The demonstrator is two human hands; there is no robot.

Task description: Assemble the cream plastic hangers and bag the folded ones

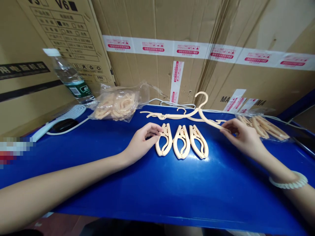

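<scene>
"Where were the person's hands?"

"The right hand (240,132) pinched the outer end of an arm on a spread-out, cream plastic hanger with a tall curved hook (209,122), thumb and fingertips closed together. The left hand (147,134) was loosely curled, thumb and fingers slightly apart, at the upper edge of the leftmost folded, cream plastic hanger (170,141). I couldn't tell whether it gripped it or only brushed it."

"And the hangers themselves?"

"Three folded ones lay in a row on the glossy blue table (157,190). The spread-out one stood behind that row, its hook pointing up, with a second spread-out, cream plastic hanger (199,120) just beyond it."

"How was that pinch best managed?"

"Lightly, I'd judge. The arms looked slim and jointed, so a tug at the tip alone could have swung or twisted one; support near the base of the hook would have steadied it. Any lift needed to clear the hanger behind, since the two overlapped from that view."

"And the left?"

"It wanted a soft touch, as a careless fingertip might have knocked the row askew."
</scene>
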